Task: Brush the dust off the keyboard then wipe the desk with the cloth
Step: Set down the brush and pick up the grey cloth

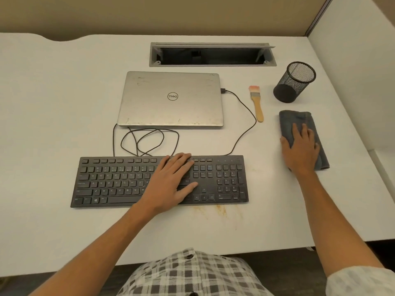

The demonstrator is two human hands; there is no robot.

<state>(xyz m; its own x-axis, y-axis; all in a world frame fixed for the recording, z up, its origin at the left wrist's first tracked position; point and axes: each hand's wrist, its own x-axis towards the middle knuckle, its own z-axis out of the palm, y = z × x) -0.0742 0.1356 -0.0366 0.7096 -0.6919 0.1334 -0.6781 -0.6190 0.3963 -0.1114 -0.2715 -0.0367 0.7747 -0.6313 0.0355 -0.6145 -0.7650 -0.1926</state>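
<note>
Two hands, both flat and neither gripping anything: the left hand (173, 178) lies palm-down with straight fingers across the middle-right keys of the keyboard (119, 181), and the right hand (301, 146) rests with spread fingers on top of the cloth (314, 133), pressing it to the bench (64, 103) and not pinching it. Item, keyboard: black, full-width, long axis running left to right, parallel to the near edge of the bench, directly before the person. Item, cloth: dark grey, folded, at the right of the bench, long axis running away from the person and tilted slightly, well apart from the keyboard's right end. Item, brush (257, 103): wooden handle, pale bristles tipped pink, lying free on the bench between the laptop (171, 99) and the cloth, untouched; long axis near-to-far, handle end toward the person, bristles pointing away. Governing relation: the brush lies ahead and just to the left of the right hand, beyond the cloth's near-left corner, and far forward and right of the left hand, so the right hand is judged the nearer, with the handle already presented to it. Item, mesh cup (295, 84): black, upright, beyond the cloth and right of the brush. Item, cable (245, 107): runs from the laptop's right side, passing close by the handle tip, a possible snag. Condition: brownish stain (218, 210) on the bench below the keyboard; wiping judged not yet begun.
</note>
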